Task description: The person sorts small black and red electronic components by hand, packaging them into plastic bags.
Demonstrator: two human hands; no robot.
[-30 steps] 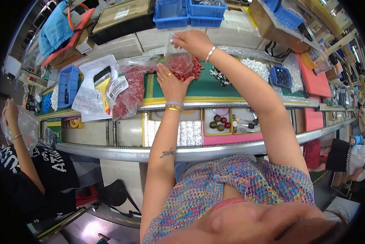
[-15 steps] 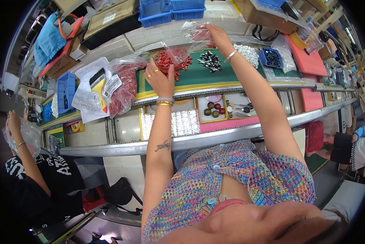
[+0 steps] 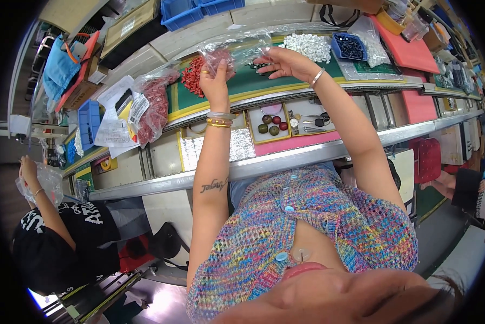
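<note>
My left hand (image 3: 216, 86) is closed on a clear plastic bag (image 3: 237, 49), thumb uppermost; reddish pieces show in or through it. At the bag's right end, my right hand (image 3: 290, 63) has its fingers spread, close to the film; any contact is unclear. Just left of the held bag lies a heap of small red parts (image 3: 192, 77) on the green mat (image 3: 184, 105). Black parts (image 3: 257, 66) lie partly hidden under my right fingers. White parts (image 3: 307, 47) are heaped further right. A bulging bag of red parts (image 3: 155, 108) lies to the left, beside papers (image 3: 111, 116).
A blue bin of dark parts (image 3: 349, 47) stands at right, near a bag of white parts (image 3: 370, 40). Blue trays (image 3: 180, 17) sit at the back. Below the mat, a metal rail (image 3: 275, 161) borders a shelf with a box (image 3: 272, 137) of round items. Another person (image 3: 64, 227) works at left.
My right hand has come down and nearer, its fingers now spread. My left hand has moved up and now grips the bag, which has come lower. The whole view has shifted somewhat.
</note>
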